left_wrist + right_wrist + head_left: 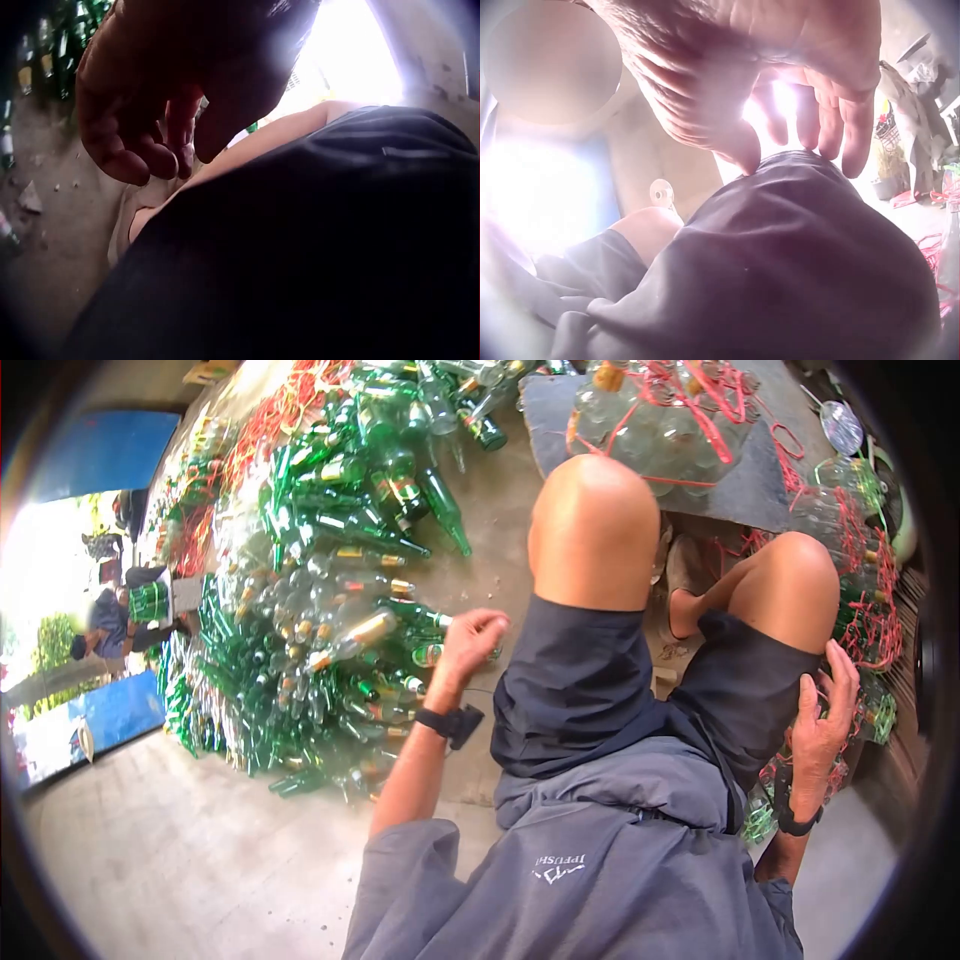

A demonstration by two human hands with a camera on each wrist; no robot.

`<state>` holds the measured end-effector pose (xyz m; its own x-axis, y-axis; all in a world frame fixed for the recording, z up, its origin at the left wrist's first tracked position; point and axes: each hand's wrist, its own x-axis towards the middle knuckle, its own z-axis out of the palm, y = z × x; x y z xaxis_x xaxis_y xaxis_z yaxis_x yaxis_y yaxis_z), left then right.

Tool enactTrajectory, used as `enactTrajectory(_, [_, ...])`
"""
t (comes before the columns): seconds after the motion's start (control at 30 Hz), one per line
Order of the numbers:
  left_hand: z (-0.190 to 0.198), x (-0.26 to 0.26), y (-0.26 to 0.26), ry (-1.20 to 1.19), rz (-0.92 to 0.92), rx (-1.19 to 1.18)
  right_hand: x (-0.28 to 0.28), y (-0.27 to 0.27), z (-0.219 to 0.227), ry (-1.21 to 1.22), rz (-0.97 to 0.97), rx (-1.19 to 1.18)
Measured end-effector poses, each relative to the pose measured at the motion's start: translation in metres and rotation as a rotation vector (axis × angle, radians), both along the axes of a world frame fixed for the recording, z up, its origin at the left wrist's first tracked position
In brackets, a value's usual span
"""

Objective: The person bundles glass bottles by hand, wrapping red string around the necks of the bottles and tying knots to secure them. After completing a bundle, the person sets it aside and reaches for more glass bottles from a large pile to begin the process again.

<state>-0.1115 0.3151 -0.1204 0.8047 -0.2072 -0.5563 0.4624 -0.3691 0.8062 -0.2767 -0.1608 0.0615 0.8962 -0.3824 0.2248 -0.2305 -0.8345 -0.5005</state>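
My left hand (470, 645) hangs beside the left thigh, near the edge of a big heap of glass bottles (310, 610). In the left wrist view its fingers (124, 165) curl loosely, with nothing seen between them. On the other side, my right hand (825, 720) is by the outer side of the right thigh. The right wrist view shows its spread fingers (855, 139) and thumb right at the dark shorts (795, 247). In front of the knees, a bundle of clear bottles (660, 435) tied with red strips lies on a grey board (560, 420).
More bottles tied with red strips (870, 610) line the right side. A single green bottle (443, 510) sticks out from the heap onto the concrete floor (490, 560). At the far left, another person (105, 620) is by a bright opening.
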Motion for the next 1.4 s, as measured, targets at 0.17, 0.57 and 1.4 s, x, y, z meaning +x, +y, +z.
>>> enactTrajectory(0.17, [-0.050,-0.085,0.010,0.240,0.073,0.006,0.012,-0.007,-0.004,0.040,0.040,-0.165])
enactTrajectory(0.57, [-0.133,-0.133,0.038,0.347,0.388,0.110,0.015,-0.005,-0.012,0.052,0.015,-0.141])
enactTrajectory(1.4, [-0.233,-0.068,0.048,0.632,1.246,-0.367,0.014,-0.003,-0.010,0.111,-0.117,-0.205])
